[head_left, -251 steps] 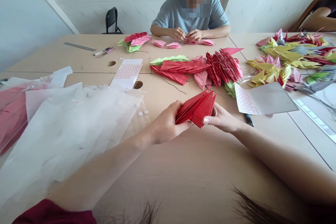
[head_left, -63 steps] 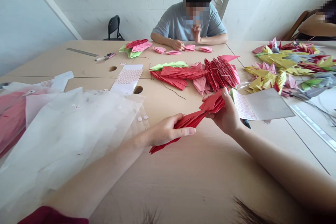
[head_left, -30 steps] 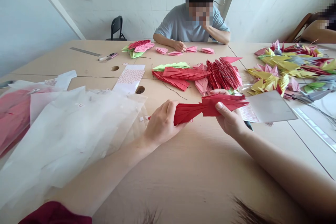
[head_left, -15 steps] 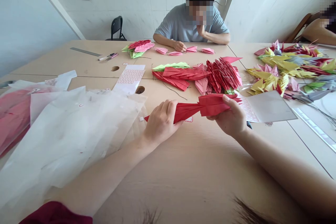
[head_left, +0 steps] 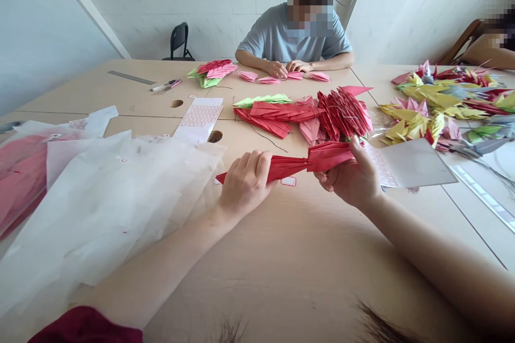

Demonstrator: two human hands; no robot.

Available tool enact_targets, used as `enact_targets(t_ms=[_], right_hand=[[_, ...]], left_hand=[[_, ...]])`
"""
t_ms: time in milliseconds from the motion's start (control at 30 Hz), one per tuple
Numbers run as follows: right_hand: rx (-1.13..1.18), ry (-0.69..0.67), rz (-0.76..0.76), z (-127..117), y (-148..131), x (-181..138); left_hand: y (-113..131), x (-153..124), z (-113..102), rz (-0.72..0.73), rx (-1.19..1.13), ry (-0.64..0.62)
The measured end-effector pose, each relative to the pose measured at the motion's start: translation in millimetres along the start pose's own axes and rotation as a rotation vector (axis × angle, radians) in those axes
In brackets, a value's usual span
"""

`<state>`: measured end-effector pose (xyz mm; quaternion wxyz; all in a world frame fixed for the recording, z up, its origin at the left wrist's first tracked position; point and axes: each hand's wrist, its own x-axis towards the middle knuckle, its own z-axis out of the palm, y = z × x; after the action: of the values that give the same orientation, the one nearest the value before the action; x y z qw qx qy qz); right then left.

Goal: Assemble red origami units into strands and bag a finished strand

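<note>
One folded red paper bundle [head_left: 330, 156], clasped toward one end in the left hand [head_left: 246, 182], held at the other in the right hand [head_left: 356, 179], above the tabletop [head_left: 281, 268], with a red-bordered white label [head_left: 288, 181] just below, near a sheet [head_left: 380, 163] of unreadably small red print.

Red paper [head_left: 330, 157] (partly behind hands [head_left: 246, 179])

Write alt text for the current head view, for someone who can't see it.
The left hand and right hand hold a folded red paper bundle, narrow at its middle, above a table. Translucent sheets lie to the left, and another person sits opposite, behind colourful folded papers.
</note>
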<state>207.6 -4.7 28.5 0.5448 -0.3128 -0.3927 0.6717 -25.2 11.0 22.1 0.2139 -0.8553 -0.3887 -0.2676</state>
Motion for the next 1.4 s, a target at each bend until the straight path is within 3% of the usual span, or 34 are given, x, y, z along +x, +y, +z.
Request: enact_targets(t_ms=[633, 800, 933, 1067, 1200, 1400], right_hand=[[-0.173, -0.109, -0.060, -8, 7, 5], [-0.300, -0.040, -0.053, -2, 12, 3], [-0.300, 0.073, -0.167, -7, 13, 2], [-0.268, 0.085, -0.165, -9, 9, -1], [-0.311, 0.084, -0.203, -5, 10, -4], [-0.493, 0.290, -0.386, -3, 21, -3]], left_hand=[[1, -1, 0, -0.033, -0.038, -0.029], [5, -2, 1, -0.056, -0.099, -0.108], [8, 1, -3, -0.154, -0.314, -0.199], [11, 4, -12, -0.256, -0.624, -0.416], [15, 7, -19, -0.270, -0.784, -0.587], [21, 9, -24, -0.351, -0.870, -0.625]])
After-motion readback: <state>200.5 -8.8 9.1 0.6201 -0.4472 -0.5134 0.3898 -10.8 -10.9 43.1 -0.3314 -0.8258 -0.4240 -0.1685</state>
